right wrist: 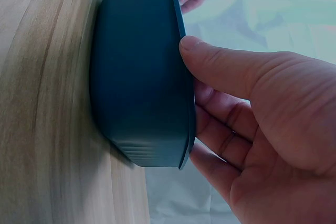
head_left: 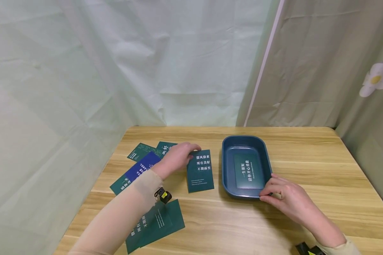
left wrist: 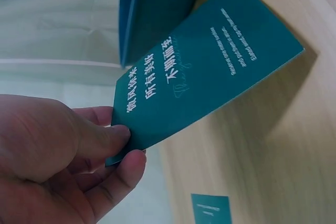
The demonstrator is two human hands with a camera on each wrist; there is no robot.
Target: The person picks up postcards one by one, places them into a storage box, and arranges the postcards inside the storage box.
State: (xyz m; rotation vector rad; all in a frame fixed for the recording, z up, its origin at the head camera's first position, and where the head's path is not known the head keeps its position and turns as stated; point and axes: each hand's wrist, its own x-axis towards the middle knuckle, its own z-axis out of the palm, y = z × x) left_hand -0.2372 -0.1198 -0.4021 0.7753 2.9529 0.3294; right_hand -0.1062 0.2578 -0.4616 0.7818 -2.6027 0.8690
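Pale curtains (head_left: 185,63) are hanging behind a wood-grain table (head_left: 306,159), a white flower (head_left: 376,80) showing at right, while the left hand (head_left: 177,158) is pinching a green card (head_left: 200,174) over the table, between scattered cards (head_left: 142,165) and a blue tray (head_left: 242,193), whose near-right rim the right hand (head_left: 285,194) is gripping.

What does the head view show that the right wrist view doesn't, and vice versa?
Only head: the tray card lying inside the blue tray, and the violet-blue card at left.

Only right wrist: fine ridges on the tray's outer wall.

Both: the right hand gripping the tray's rim, the left hand, the table.
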